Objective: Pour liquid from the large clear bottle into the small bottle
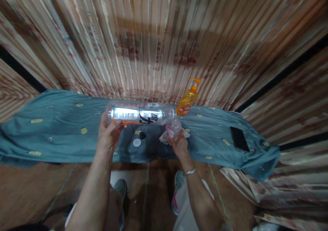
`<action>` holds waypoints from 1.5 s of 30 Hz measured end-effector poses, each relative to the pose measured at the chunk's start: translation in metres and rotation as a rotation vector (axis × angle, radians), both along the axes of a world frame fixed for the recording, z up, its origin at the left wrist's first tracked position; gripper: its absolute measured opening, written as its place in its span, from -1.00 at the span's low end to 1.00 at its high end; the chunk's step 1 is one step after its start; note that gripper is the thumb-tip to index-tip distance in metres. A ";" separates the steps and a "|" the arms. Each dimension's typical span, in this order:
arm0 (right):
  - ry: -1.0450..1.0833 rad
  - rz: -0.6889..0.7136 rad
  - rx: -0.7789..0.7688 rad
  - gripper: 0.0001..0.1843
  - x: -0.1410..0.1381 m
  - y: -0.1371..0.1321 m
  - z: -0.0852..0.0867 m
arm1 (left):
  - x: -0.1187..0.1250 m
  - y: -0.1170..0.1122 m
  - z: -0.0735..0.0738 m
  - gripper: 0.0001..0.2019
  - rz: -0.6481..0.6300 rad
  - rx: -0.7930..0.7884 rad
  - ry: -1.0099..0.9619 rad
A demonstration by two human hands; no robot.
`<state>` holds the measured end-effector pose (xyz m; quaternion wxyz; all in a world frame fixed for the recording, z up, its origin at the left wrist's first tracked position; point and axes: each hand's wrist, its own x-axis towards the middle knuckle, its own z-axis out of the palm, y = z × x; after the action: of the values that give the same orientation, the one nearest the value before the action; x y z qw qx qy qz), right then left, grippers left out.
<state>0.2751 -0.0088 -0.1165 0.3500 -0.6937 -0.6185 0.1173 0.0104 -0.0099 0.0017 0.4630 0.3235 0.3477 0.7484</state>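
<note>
My left hand (109,133) is wrapped round the base end of a large clear plastic bottle (151,114). The bottle is tilted onto its side, its neck to the right, with a silvery label and dark lettering. In my right hand (179,145) is a smaller clear plastic container (176,125) with some pink print, held close to the large bottle's mouth. Whether the two touch I cannot tell. A whitish crumpled piece (164,138) shows beside the right fingers. Below the large bottle lie a small black cap (142,135) and a round white lid (137,142).
An orange pump bottle (188,102) stands at the back of the narrow table, whose blue-green cloth (64,128) has yellow pineapple prints. A black phone (239,138) rests on the right. Pleated curtains (143,46) hang behind and at both sides.
</note>
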 end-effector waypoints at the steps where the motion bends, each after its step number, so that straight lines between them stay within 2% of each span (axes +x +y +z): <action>1: 0.007 0.001 -0.008 -0.31 0.000 0.000 0.000 | 0.001 0.000 0.000 -0.51 -0.003 -0.002 0.000; 8: -0.027 -0.036 -0.052 -0.31 0.001 0.003 -0.003 | 0.004 0.002 0.000 -0.50 0.006 -0.025 -0.021; 20: -0.034 -0.029 -0.005 -0.34 0.001 0.003 -0.009 | 0.002 0.006 -0.002 -0.51 -0.046 0.018 -0.020; 31: 0.017 -0.021 -0.016 -0.32 0.000 0.000 -0.006 | -0.002 0.005 -0.002 -0.40 -0.049 0.025 -0.047; 41: -0.021 -0.015 -0.051 -0.31 0.001 -0.002 0.000 | -0.006 0.004 -0.006 -0.53 -0.119 -0.002 -0.016; 45: -0.029 -0.039 -0.063 -0.32 0.000 -0.001 0.000 | -0.003 0.001 -0.004 -0.61 -0.105 0.009 0.009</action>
<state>0.2753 -0.0102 -0.1168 0.3212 -0.7179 -0.6059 0.1199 0.0073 -0.0084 -0.0023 0.4985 0.3468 0.3291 0.7231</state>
